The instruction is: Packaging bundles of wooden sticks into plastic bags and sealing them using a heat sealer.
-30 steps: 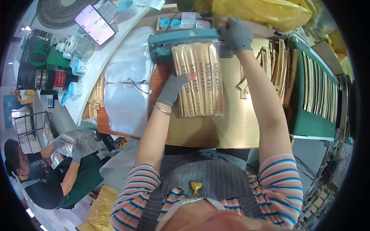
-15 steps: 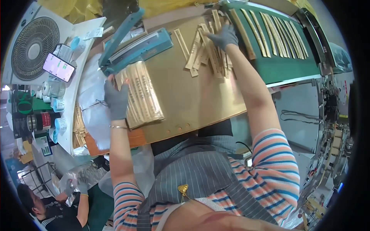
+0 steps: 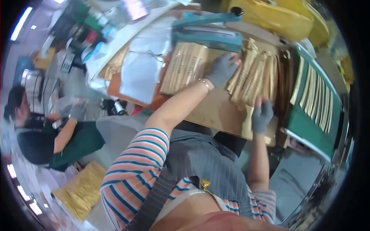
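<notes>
Loose paper strips [image 3: 256,75] lie between our left hand [image 3: 223,71] and our right hand [image 3: 263,117]

In the head view, we see our two gloved hands well apart from each other, one on either side of the fanned pile of strips. Our left hand reaches across to the upper left side of the pile, its bare fingertips [image 3: 235,59] just beside the nearest strips. Our right hand is at the lower right end of the pile, fingers bent and pointing up toward the strips. The view is blurred, so we cannot tell whether either hand touches or grips a strip.

The pile lies slanted on the tan board [image 3: 216,107] in front of us. Left of our left hand, a clear bag [image 3: 185,65] filled with a row of strips lies flat, just below the teal sealer [image 3: 208,38]. Farther left we have a stack of clear plastic bags [image 3: 142,73] with a string around it. To the right of the pile, more strips lie in a row on a green surface [image 3: 298,119]. A co-worker [image 3: 42,131] sits well apart at our left.
</notes>
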Motion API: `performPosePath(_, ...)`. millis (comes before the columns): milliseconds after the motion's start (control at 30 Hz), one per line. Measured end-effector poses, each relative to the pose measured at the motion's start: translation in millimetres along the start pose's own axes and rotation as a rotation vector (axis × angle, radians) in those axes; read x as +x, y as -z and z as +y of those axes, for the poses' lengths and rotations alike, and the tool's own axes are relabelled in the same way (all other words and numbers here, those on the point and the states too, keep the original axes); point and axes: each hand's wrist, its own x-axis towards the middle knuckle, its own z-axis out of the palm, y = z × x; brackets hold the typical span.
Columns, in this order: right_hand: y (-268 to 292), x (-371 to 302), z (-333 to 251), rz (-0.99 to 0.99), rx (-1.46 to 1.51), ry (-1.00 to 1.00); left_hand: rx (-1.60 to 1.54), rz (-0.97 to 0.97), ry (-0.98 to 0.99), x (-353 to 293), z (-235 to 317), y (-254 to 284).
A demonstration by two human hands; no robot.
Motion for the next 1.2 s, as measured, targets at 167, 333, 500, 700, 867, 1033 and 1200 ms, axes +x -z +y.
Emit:
performPosePath(167, -3.3, -82.8, 6.6, -0.14, -0.021, -0.053, 0.226, 0.774, -0.037, 36.3, -62.0, 156.5)
performPosePath(333, -6.4, -79.8, 4.5, -0.216, -0.113, 0.021, 0.521, 0.923, 0.263, 72.4, -148.6, 275.2)
performPosePath(500, -3.8, -82.4, 5.8, -0.2, -0.193, 0.024, 0.404, 0.769, 0.482, 98.6, -134.7, 282.8)
performPosePath(700, -9.5, -84.5, 1.1, -0.239, -0.196, -0.023, 0.311, 0.685, 0.267, 107.7, -153.7, 297.1)
performPosePath(867, -19.0, -80.2, -3.4, -0.238, -0.23, 0.025, 0.437, 0.765, 0.272, 109.9, -158.8, 302.9)
performPosePath(1033, -7.8, -78.7, 0.1, -0.253, -0.273, -0.027, 0.312, 0.722, 0.201, 128.3, -162.8, 280.2)
performPosePath(1200, -8.9, -61.5, -7.2, -0.34, -0.147, -0.04, 1.929, 0.591, -0.14, 112.2, -217.7, 340.0)
